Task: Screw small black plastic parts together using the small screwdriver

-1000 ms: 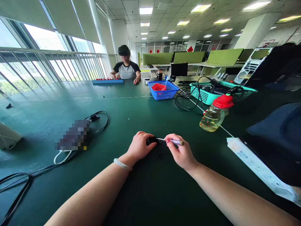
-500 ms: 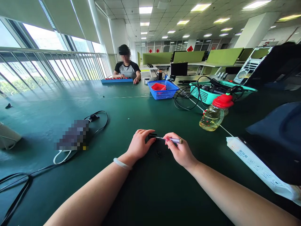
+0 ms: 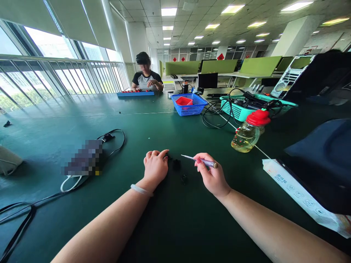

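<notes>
In my right hand (image 3: 210,173) is a slim screwdriver (image 3: 207,162) with a clear purplish handle, gripped like a pen. Its thin metal tip points left, clear of the table and apart from my left hand. My left hand (image 3: 155,166), a pale bangle on its wrist, rests on the table with curled fingers. A dark bit shows between its thumb and index finger, too unclear to name. Just right of that hand lies a blurred black piece (image 3: 177,165) on the dark green table (image 3: 164,219). A smaller black part (image 3: 184,179) sits nearer to me.
A pixelated device (image 3: 85,157) with cables lies left. To the right stand a red-lidded bottle (image 3: 246,135) and a white packet (image 3: 301,195). Farther back are a blue basket (image 3: 189,109) and a teal basket (image 3: 238,111) of cables. A person (image 3: 146,78) sits across the table.
My left hand has drawn back to the left, away from the screwdriver tip, which was at the black piece before. My right hand has shifted slightly right. The person opposite has raised a hand.
</notes>
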A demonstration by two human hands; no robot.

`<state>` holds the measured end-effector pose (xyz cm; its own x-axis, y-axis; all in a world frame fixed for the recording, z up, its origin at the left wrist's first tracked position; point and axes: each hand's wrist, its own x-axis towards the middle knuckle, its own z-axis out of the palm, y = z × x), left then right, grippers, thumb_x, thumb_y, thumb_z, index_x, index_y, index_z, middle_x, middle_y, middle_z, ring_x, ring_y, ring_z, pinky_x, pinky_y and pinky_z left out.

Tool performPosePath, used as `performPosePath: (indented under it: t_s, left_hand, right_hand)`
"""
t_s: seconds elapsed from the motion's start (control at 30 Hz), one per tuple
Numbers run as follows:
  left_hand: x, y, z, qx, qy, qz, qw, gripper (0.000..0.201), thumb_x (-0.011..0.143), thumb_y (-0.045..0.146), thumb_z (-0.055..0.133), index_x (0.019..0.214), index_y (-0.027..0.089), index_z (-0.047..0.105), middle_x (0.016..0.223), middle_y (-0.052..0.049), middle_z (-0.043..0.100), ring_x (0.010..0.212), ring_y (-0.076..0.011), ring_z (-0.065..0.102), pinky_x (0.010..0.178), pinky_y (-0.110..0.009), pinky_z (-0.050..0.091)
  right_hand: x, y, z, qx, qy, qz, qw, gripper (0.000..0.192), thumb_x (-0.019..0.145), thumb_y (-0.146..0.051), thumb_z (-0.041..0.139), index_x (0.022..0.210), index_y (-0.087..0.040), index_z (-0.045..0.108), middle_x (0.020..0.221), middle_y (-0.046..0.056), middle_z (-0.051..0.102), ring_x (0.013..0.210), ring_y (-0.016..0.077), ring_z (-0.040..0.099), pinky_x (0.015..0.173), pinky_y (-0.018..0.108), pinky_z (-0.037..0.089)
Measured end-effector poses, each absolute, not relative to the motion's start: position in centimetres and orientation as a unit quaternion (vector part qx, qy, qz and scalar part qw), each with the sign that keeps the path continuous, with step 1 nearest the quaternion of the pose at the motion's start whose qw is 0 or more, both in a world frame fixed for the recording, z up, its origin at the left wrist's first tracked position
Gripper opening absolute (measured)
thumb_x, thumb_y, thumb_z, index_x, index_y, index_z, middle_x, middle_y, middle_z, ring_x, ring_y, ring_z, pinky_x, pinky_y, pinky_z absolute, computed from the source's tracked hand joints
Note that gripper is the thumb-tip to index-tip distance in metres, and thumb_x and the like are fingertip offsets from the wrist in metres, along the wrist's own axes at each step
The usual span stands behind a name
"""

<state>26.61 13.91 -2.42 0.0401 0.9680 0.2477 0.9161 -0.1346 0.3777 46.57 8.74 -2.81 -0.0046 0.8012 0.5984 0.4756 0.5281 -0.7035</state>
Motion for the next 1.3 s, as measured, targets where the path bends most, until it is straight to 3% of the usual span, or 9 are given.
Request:
performPosePath:
  t_s: [0.2, 0.3, 0.4, 0.5, 0.77, 1.03, 1.3]
  left_hand:
    - [26.6, 13.9, -2.6, 0.734, 0.646, 0.205, 0.035, 0.032, 0.089, 0.036, 0.051, 0.113, 0.027, 0.07, 0.121, -0.013, 0.06, 0.127, -0.0346, 0.043, 0.106, -0.053, 0.036]
    - [26.7, 14.0, -2.9, 0.77, 0.592, 0.229, 0.06, 0.033, 0.094, 0.04, 0.044, 0.107, 0.022, 0.068, 0.131, -0.012, 0.056, 0.129, -0.0298, 0.045, 0.111, -0.049, 0.035]
    - [26.8, 13.8, -3.0, 0.826, 0.501, 0.225, 0.126, 0.04, 0.097, 0.046, 0.038, 0.12, 0.021, 0.06, 0.134, -0.01, 0.057, 0.133, -0.0247, 0.045, 0.114, -0.044, 0.034]
    - [26.9, 13.2, -2.6, 0.862, 0.44, 0.205, 0.147, 0.049, 0.095, 0.053, 0.039, 0.131, 0.023, 0.052, 0.135, -0.01, 0.058, 0.136, -0.0253, 0.042, 0.115, -0.046, 0.032]
    - [27.8, 11.2, -1.0, 0.897, 0.404, 0.154, 0.091, 0.064, 0.079, 0.073, 0.052, 0.125, 0.028, 0.058, 0.119, -0.01, 0.062, 0.114, -0.0312, 0.052, 0.101, -0.052, 0.039]
    - [28.9, 9.9, -1.2, 0.888, 0.432, 0.15, 0.044, 0.042, 0.082, 0.061, 0.059, 0.104, 0.025, 0.063, 0.106, -0.008, 0.06, 0.105, -0.0295, 0.052, 0.089, -0.048, 0.044]
    - [27.5, 7.9, -0.9, 0.882, 0.452, 0.127, 0.042, 0.039, 0.085, 0.058, 0.057, 0.097, 0.022, 0.065, 0.106, -0.009, 0.061, 0.105, -0.028, 0.054, 0.089, -0.046, 0.044]
  right_hand:
    - [46.5, 8.7, -2.7, -0.465, -0.693, 0.153, 0.529, 0.021, 0.098, -0.035, 0.044, 0.094, -0.022, 0.06, 0.079, 0.003, 0.063, 0.065, 0.0151, 0.059, 0.055, 0.026, 0.044]
    - [46.4, 8.7, -2.7, -0.467, -0.694, 0.153, 0.526, 0.021, 0.099, -0.035, 0.044, 0.093, -0.022, 0.06, 0.08, 0.003, 0.064, 0.065, 0.0151, 0.059, 0.055, 0.026, 0.044]
    - [46.4, 8.8, -2.7, -0.47, -0.69, 0.145, 0.531, 0.021, 0.099, -0.034, 0.044, 0.092, -0.022, 0.06, 0.08, 0.003, 0.064, 0.065, 0.0152, 0.06, 0.055, 0.026, 0.045]
    - [46.6, 8.9, -2.8, -0.473, -0.668, 0.114, 0.563, 0.019, 0.098, -0.034, 0.044, 0.096, -0.022, 0.059, 0.083, 0.004, 0.064, 0.067, 0.0158, 0.061, 0.056, 0.026, 0.045]
    - [47.0, 9.8, -2.9, -0.48, -0.649, 0.098, 0.582, 0.019, 0.098, -0.035, 0.044, 0.099, -0.022, 0.058, 0.081, 0.004, 0.063, 0.066, 0.016, 0.06, 0.056, 0.028, 0.047]
    - [46.8, 9.9, -2.6, -0.469, -0.679, 0.05, 0.563, 0.02, 0.097, -0.035, 0.043, 0.094, -0.023, 0.058, 0.08, 0.004, 0.065, 0.07, 0.0176, 0.062, 0.066, 0.03, 0.049]
    - [46.8, 9.6, -2.6, -0.472, -0.69, 0.03, 0.548, 0.023, 0.096, -0.034, 0.043, 0.09, -0.021, 0.06, 0.077, 0.004, 0.066, 0.066, 0.017, 0.059, 0.065, 0.029, 0.047]
